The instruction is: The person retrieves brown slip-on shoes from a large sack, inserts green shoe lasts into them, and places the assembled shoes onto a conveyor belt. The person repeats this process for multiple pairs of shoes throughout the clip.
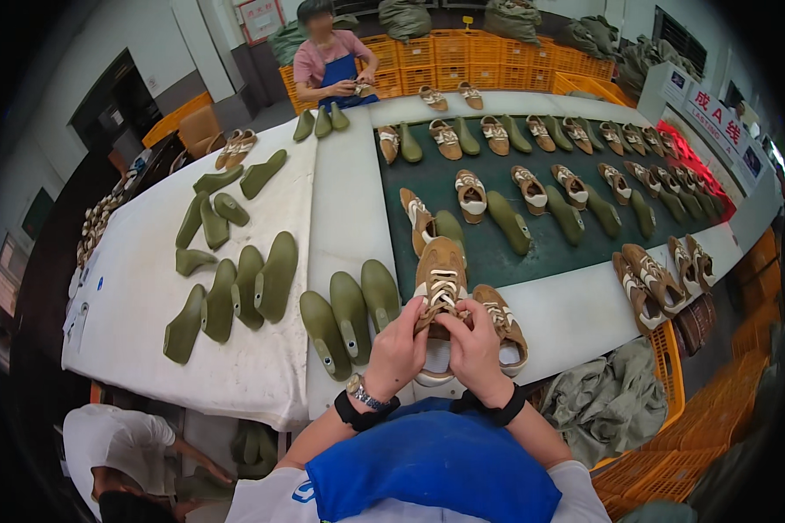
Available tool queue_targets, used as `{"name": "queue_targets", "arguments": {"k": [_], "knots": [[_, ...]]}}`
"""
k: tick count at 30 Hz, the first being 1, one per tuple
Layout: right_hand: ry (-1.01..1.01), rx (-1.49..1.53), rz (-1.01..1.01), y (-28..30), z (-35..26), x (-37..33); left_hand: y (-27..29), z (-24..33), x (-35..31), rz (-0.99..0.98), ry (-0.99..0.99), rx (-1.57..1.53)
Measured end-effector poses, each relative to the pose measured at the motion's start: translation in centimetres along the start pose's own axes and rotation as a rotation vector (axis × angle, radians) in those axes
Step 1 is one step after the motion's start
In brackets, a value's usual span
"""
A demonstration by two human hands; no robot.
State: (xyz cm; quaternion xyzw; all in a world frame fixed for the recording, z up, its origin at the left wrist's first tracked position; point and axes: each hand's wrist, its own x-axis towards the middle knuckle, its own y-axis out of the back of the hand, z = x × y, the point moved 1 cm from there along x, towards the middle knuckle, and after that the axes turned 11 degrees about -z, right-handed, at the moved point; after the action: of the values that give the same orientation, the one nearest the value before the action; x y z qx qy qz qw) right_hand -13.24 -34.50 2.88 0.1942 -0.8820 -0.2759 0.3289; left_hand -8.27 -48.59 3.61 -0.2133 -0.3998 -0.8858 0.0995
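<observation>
Right in front of me, a tan suede sneaker (440, 266) with white laces stands with its toe pointing away. My left hand (397, 353) pinches its left side near the top of the lacing. From the other side my right hand (477, 347) grips it the same way, thumbs close together; whether they also hold lace ends is hard to make out. A second tan sneaker (501, 321) rests just right of my right hand. Several olive-green shoe lasts (350, 314) stand left of my left hand.
A green conveyor belt (462, 247) carries rows of sneakers and lasts. More lasts lie on the white-covered table (131, 322) at left. A co-worker (331, 65) handles something at the far end; another person (118, 449) bends low at left. Orange crates (667, 366) stand at right.
</observation>
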Motion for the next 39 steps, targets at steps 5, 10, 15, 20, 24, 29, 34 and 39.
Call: {"name": "queue_targets", "arguments": {"k": [5, 10, 15, 20, 24, 29, 34, 39], "knots": [[0.007, -0.031, -0.062, 0.3, -0.1, 0.0, 0.6, -0.3, 0.4, -0.012, -0.033, 0.027], [0.077, 0.059, -0.047, -0.2, 0.2, 0.3, 1.1, -1.6, 2.0, -0.069, 0.016, -0.144], [0.0, 0.133, 0.166, -0.4, 1.0, 0.6, 0.4, -0.9, 2.8, -0.241, -0.092, 0.055], [-0.021, 0.208, 0.247, -0.3, 2.1, 0.1, 0.0, -0.4, 2.8, -0.198, -0.081, -0.019], [-0.093, 0.387, 0.304, -0.6, 2.7, 0.0, 0.3, -1.0, 2.8, -0.234, -0.195, -0.041], [-0.115, 0.499, -0.162, 0.5, 4.7, -0.8, -0.8, -3.5, 1.3, -0.252, -0.079, 0.052], [-0.511, -0.263, -0.141, 4.3, 11.6, -5.8, -4.7, -8.1, -1.1, -0.377, 0.071, 0.095], [-0.87, -0.161, -0.38, 3.1, 16.1, -10.5, -7.8, -9.1, -2.1, -0.594, 0.046, 0.065]]}}
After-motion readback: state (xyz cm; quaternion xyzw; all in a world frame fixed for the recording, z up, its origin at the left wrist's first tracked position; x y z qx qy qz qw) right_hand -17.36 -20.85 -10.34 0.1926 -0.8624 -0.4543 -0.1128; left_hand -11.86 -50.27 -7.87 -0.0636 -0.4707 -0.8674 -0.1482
